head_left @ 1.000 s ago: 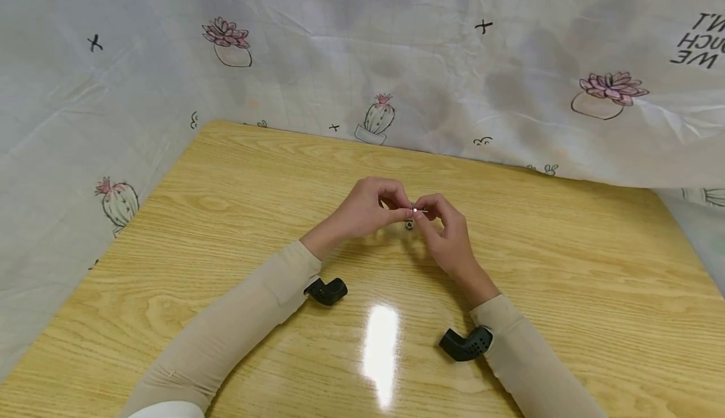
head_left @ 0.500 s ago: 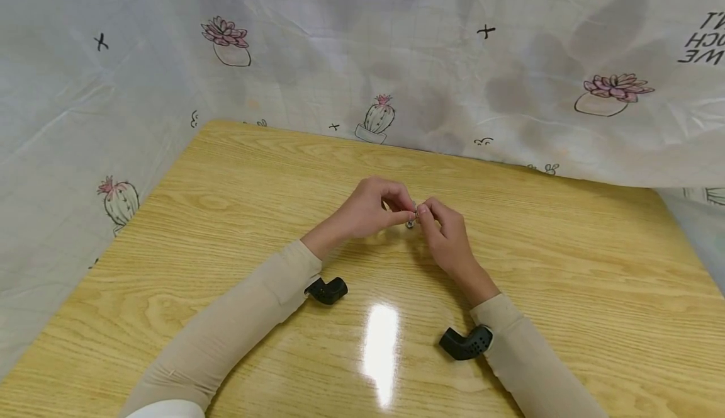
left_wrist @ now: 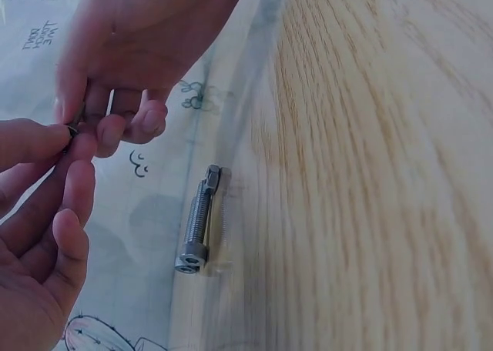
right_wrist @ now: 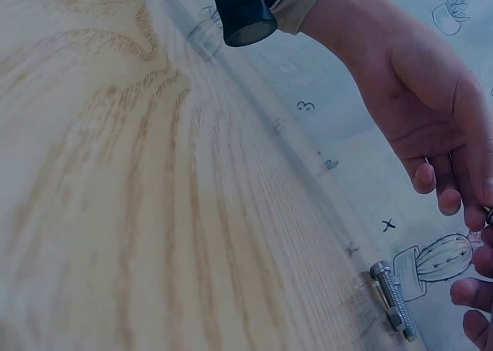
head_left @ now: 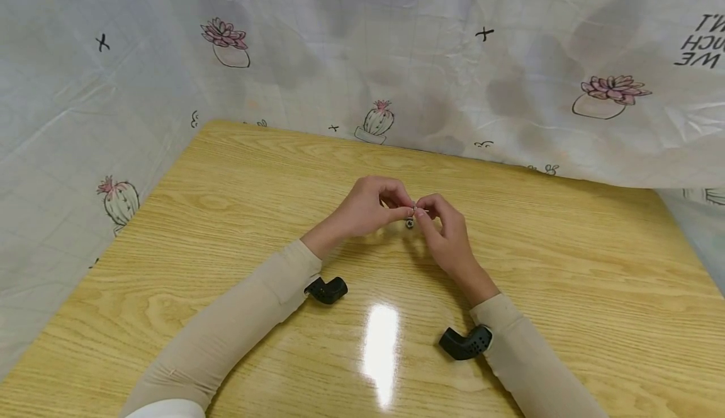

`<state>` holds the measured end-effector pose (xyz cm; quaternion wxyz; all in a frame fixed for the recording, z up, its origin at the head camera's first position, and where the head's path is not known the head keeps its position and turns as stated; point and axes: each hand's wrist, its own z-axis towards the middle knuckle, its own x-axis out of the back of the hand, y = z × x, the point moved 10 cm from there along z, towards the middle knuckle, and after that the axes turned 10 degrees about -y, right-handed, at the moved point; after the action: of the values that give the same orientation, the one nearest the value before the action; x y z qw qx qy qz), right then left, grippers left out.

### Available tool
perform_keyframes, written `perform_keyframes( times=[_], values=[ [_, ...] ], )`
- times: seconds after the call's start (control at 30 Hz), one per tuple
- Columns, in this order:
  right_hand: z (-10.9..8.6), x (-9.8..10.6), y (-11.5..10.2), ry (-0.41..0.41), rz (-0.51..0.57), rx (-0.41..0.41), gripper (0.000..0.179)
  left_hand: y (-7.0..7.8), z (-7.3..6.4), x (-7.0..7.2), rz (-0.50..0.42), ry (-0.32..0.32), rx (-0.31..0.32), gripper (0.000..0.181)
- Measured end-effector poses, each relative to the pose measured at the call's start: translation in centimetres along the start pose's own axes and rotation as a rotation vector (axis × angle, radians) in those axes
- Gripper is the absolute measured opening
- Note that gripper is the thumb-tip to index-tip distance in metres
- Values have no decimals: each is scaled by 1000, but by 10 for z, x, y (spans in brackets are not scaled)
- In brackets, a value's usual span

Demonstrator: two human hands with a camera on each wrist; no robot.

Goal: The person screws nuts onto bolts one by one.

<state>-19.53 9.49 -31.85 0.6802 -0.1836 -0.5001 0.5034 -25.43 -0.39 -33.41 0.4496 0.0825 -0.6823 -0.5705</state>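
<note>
Shifted slightly, my right hand point(head_left: 450, 237) bares more of the small metal part point(left_wrist: 73, 130) it pinches together with my left hand point(head_left: 360, 209); handling looks unfinished, bolts point(left_wrist: 197, 222) lying untouched.

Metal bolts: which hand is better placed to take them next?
Likely the left hand: in the head view, the bolts show just below its thumb. The right hand is close too. Both pinch a metal part.

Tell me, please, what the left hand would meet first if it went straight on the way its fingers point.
The left hand would most likely meet the right hand first, just past the small metal piece at their fingertips, though depth there is hard to judge.
</note>
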Motion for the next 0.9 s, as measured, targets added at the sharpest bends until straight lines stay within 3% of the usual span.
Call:
perform_keyframes(
  times=[0.33,0.47,0.67,0.9],
  values=[
    [-1,-6,6,-27,-32,-80,24,6,-4,-3,36,-32,-59,4],
    [-1,-7,11,-9,-51,-77,28,6,-5,-4,27,-42,-65,4],
    [-1,-6,-4,11,-21,-18,10,0,-7,3,-3,-11,-33,4],
    [-1,-8,-9,7,-22,11,7,-3,-8,5,-9,-8,-22,4]
  ],
)
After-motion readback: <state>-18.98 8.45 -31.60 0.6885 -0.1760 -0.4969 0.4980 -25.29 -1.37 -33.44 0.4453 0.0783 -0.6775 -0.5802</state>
